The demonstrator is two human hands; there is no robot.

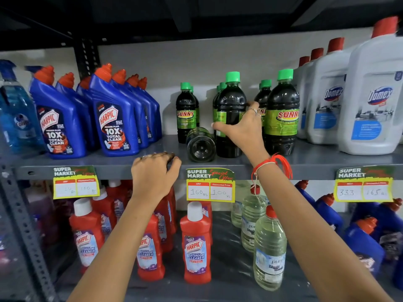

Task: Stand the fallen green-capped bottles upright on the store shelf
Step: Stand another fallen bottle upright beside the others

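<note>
1. Our right hand [242,127] wraps its fingers around an upright green-capped bottle [231,110], thumb on the label side, fingers curled round the far side.
2. Just left of that grip, touching the held bottle's base, a fallen bottle [200,144] lies on its side, bottom toward us.
3. Further left and lower, our left hand [154,173] rests on the shelf edge [109,168], fingers curled over it, holding nothing.
4. Right of the grip stand more Sunny bottles [282,114].

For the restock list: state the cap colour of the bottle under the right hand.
Green cap, clearest in the head view.
</note>
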